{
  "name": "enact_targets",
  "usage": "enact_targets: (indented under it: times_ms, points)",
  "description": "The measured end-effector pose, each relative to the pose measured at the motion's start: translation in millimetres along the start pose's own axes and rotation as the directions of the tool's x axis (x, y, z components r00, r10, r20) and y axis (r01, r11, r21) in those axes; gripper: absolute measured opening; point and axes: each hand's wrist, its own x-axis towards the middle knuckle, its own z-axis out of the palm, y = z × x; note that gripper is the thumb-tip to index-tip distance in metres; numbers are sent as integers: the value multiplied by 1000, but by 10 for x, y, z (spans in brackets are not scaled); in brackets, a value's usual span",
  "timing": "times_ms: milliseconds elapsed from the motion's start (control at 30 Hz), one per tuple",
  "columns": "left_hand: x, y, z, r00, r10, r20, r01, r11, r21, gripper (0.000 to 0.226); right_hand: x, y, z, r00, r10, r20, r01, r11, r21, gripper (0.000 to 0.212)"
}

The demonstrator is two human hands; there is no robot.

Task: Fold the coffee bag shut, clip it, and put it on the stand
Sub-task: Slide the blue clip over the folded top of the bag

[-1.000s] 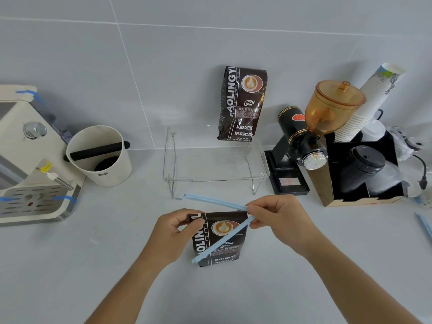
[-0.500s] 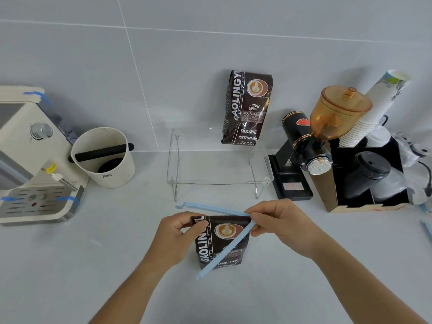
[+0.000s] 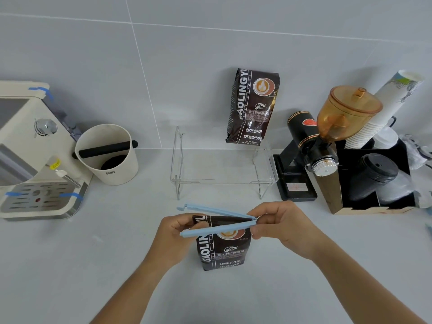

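1. Fingers (image 3: 261,219) of my right hand (image 3: 284,226) pinch the hinged end of the pale blue clip (image 3: 216,222), which stands open in a narrow V, its two bars pointing left.
2. Head view again: my left hand (image 3: 174,237) grips the top left corner of the coffee bag (image 3: 222,249), thumb on the front face, just behind the clip's near bar.
3. From what I see, the bag stands upright on the grey counter (image 3: 70,265), near me and centred, its top edge lying between the clip's two bars.
4. It looks dark brown and glossy, with white lettering running up its left side, a latte-art cup emblem partly hidden by the near bar, and "BAKED.COFFEE" printed low down.
5. Farther back stands the clear acrylic stand (image 3: 222,169), with a second matching bag (image 3: 252,106) upright on its far right part against the wall.
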Motion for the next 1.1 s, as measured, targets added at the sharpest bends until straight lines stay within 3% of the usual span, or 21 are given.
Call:
enact_targets:
  times_ms: [100,233,367,500,633,767,1100]
  points:
    - [-37,-44,-30,999,-27,23,26,999,48,36,0,7,7,999,-20,-28,18,999,-42,25]
    - [-73,-36,-41,999,-20,28,19,999,46,33,-4,3,9,997,-44,-56,37,991,-125,27]
    - [-63,-31,-128,999,-12,34,8,993,120,46,-16,26,10,995,-56,-85,41,986,-162,30]
    - [-39,52,-364,998,26,65,-46,947,317,84,-37,28,11,994,-54,-94,33,978,-207,24]
    - [48,293,-428,973,45,225,-176,777,604,67,-20,34,-3,995,-54,-82,33,971,-237,22]
    - [148,415,-441,950,27,310,-254,641,725,36,-12,60,-16,995,-55,-80,36,976,-215,20]
    - [187,610,-418,890,-86,448,-409,287,866,40,-32,127,-30,997,-53,-55,46,991,-123,18]
